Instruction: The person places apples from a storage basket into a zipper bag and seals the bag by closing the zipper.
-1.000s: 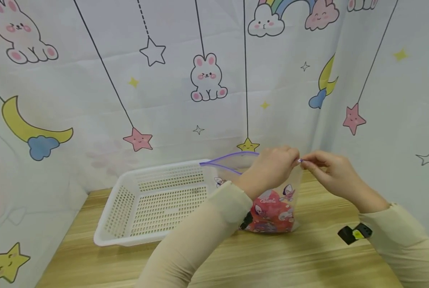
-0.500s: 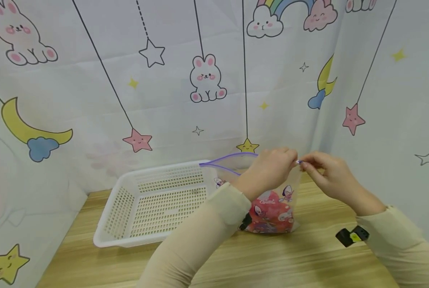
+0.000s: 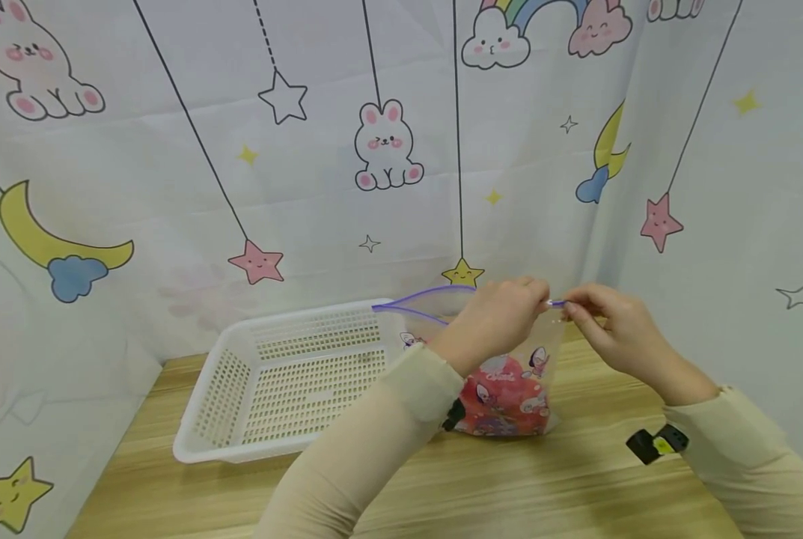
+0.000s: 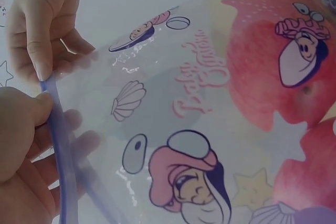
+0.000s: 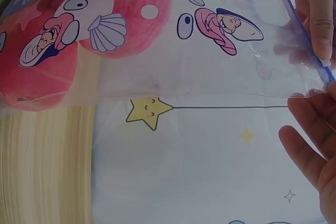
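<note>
A clear zip bag [image 3: 539,337] with cartoon shell prints stands on the table, red apples [image 5: 131,19] showing through its plastic. My left hand [image 3: 498,318] pinches the blue-purple zip [image 4: 59,150] near its right end, at a small white slider [image 5: 325,62]. My right hand [image 3: 617,326] pinches the bag's top right corner, thumb against fingers. A short stretch of zip shows between the hands. Left of my left hand, the bag's mouth gapes, its two purple edges apart. In the left wrist view, some of my left fingers show through the plastic, behind the bag.
A white perforated plastic basket [image 3: 199,404] stands left of the bag, its right end partly hidden by bag and left arm. The wooden table [image 3: 509,486] meets a printed white curtain [image 3: 320,209] at the back. Black wrist cameras [image 3: 657,443] hang by the sleeves.
My left hand has slid a little left along the zip with the slider. The gap between the two hands has widened, while the right hand stays nearly still at the corner.
</note>
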